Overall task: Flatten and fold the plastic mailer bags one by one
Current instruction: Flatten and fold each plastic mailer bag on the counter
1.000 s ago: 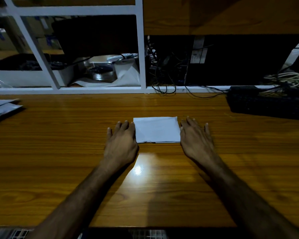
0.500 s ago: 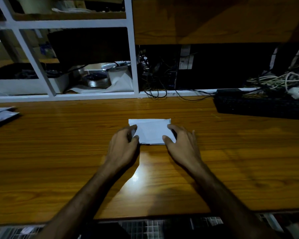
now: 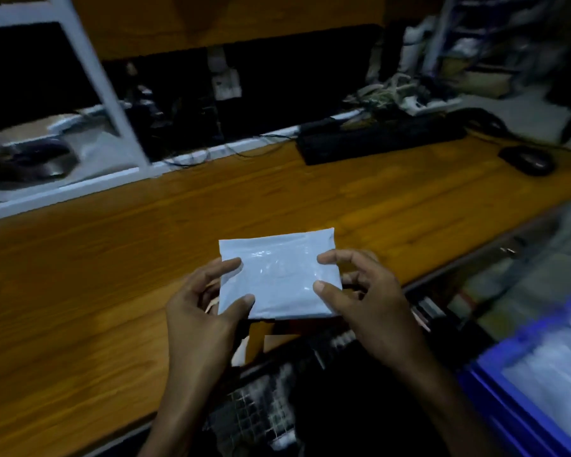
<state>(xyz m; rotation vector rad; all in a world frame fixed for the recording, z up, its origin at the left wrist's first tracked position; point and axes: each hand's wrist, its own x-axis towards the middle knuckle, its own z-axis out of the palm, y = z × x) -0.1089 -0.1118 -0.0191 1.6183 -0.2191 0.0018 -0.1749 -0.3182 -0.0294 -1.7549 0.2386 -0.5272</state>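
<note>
A wooden desk (image 3: pixel 119 291) fills most of the view, its near edge running up to the right. Along its far side stands a white shelf frame (image 3: pixel 89 77) with dark, blurred clutter behind it. A blue bin (image 3: pixel 495 387) sits low at the right, beside the desk, with pale blurred contents. A black keyboard (image 3: pixel 376 140) lies at the far right of the desk, a tangle of cables (image 3: pixel 386 94) just behind it, and a black mouse (image 3: pixel 526 159) lies near its right end, apart from it.

A folded white mailer (image 3: pixel 277 278) is held over the desk's near edge, its top face glossy, nothing lying between it and the bin. The left hand (image 3: pixel 201 318) pinches its left edge, thumb and forefinger on top, the other fingers hidden beneath. The right hand (image 3: pixel 366 301) grips the right edge the same way, thumb and forefinger pressed on the top face and the rest curled behind. Both hands cover the mailer's lower corners.
</note>
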